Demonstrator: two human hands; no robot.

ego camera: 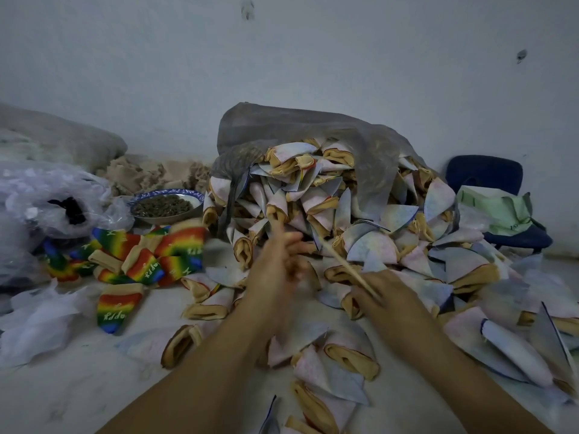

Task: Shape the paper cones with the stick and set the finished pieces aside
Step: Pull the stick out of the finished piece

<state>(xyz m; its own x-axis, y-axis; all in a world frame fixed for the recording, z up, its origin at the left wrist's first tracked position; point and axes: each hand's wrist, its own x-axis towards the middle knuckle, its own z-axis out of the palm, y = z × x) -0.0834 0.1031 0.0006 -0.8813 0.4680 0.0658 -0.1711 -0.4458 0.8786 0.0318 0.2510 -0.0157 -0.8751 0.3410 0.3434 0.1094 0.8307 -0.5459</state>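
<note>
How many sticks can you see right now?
1. The stick is in the right hand, slanting up-left toward the cone pile; others could be buried under it.

Left forearm (200, 364): bare, enters from bottom edge, angled up and to right toward centre.
Left hand (275, 264): back toward camera, fingers (293, 241) stretched forward and loosely spread; outline blurred.
Right forearm (454, 364): bare, enters from bottom right, angled up and to left.
Right hand (387, 297): back up, fingers curled round lower end of stick (344, 264); stick slants up and to left from the grip, across gap between hands.
Hands: near each other, not touching; left set slightly further forward than right.
</note>
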